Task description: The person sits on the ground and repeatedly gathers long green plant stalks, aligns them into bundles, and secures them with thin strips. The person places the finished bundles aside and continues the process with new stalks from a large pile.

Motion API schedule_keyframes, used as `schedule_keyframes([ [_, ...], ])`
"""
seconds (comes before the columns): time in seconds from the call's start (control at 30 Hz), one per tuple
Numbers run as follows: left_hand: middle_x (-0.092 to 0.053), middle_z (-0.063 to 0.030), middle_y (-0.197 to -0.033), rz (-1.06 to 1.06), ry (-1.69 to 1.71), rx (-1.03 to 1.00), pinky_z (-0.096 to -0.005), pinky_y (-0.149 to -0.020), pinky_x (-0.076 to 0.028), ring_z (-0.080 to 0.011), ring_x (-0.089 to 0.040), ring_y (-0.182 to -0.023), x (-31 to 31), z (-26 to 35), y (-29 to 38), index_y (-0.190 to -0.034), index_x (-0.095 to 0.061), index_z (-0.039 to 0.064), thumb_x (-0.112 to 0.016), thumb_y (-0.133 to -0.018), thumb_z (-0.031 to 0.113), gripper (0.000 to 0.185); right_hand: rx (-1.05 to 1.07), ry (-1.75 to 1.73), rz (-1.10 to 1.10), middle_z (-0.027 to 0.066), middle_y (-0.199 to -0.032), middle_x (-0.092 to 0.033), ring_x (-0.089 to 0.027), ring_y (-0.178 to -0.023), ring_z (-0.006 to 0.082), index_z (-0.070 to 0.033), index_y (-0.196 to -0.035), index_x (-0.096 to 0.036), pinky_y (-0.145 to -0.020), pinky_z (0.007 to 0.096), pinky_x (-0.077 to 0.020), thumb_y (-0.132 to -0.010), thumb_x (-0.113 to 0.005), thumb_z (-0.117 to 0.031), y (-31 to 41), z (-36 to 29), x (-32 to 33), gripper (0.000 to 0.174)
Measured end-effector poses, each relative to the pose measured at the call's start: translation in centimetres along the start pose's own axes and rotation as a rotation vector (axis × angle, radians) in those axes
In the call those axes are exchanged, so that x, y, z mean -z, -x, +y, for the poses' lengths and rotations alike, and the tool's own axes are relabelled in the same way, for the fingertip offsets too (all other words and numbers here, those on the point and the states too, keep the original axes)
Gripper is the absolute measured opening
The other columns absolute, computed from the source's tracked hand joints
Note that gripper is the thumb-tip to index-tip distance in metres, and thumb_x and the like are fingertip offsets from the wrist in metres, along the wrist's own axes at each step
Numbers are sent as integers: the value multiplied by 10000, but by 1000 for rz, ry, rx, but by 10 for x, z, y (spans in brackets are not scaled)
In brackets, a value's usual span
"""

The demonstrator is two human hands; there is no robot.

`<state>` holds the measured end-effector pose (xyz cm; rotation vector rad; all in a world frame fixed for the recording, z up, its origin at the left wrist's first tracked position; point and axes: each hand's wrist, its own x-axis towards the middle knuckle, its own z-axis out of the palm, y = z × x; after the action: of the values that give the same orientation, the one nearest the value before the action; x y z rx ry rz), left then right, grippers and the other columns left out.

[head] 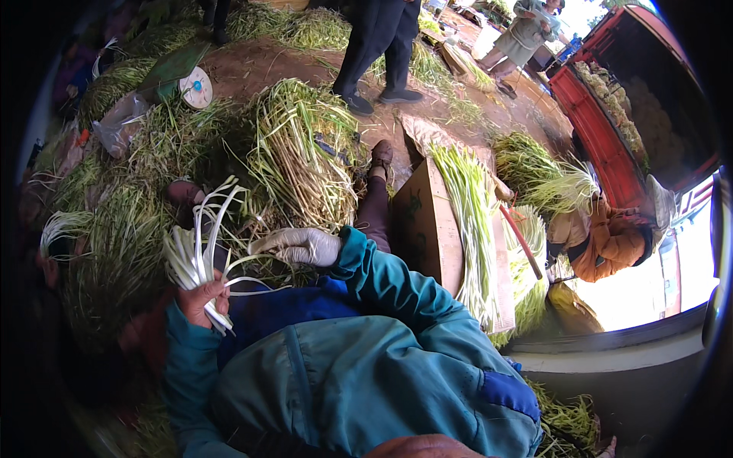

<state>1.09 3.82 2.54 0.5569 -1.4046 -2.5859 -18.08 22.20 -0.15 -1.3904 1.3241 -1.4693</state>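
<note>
My left hand (204,300), bare, is closed around a small bunch of pale leafy stalks (197,257), which look like blanched garlic chives. The white ends fan out above and below the fist. My right hand (298,246) wears a whitish glove and is held over my lap near the bunch, its fingers stretched to the left. A loose pale stalk passes just below it; whether the glove touches it cannot be told. Beyond the glove lies a large heap of green and straw-coloured stalks (303,154) between my legs. Long stalks (464,229) lie in a row on a cardboard box (426,223) at the right.
A dial scale (196,87) stands among heaps at the upper left, by a clear plastic bag (119,123). A person in dark trousers (372,51) stands ahead. Another, in an orange jacket (613,246), bends at the right near a red truck bed (595,131). A red rod (520,240) lies beside the box.
</note>
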Motion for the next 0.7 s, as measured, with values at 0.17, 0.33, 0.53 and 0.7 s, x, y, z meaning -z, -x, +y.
schedule_keyframes([
  [0.17,-517,-125,-614,-16,-1,30,-262,-361,-410,-168,-477,-384,-3,0,-5,-821,-518,-27,-654,-685,91,226,-8,98,-119,52,-1267,-456,-519,-950,122,-77,-1226,-459,-854,272,-407,-840,-555,-140,-3,-8,-2,403],
  [0.33,-514,-125,-598,0,-41,40,-265,-355,-410,-173,-478,-380,0,1,-2,-821,-513,-31,-659,-678,100,243,8,-118,107,97,-1234,-478,-473,-1095,193,-48,-1211,-471,-936,278,-345,-829,-562,-132,-10,-31,-13,402],
  [0.53,-512,-124,-589,-16,-53,58,-269,-353,-409,-178,-482,-378,-4,-3,-5,-833,-506,-30,-669,-671,118,273,-208,178,157,80,-826,-605,-565,-721,154,-27,-880,-601,-659,273,-450,-823,-573,-134,0,-8,-9,124],
  [0.7,-515,-122,-586,-6,-69,41,-269,-348,-407,-174,-475,-370,1,-6,-9,-832,-505,-31,-675,-671,128,284,147,253,169,100,-880,-574,-534,-812,202,-26,-902,-574,-756,283,-418,-819,-558,-94,-3,-10,-4,109],
])
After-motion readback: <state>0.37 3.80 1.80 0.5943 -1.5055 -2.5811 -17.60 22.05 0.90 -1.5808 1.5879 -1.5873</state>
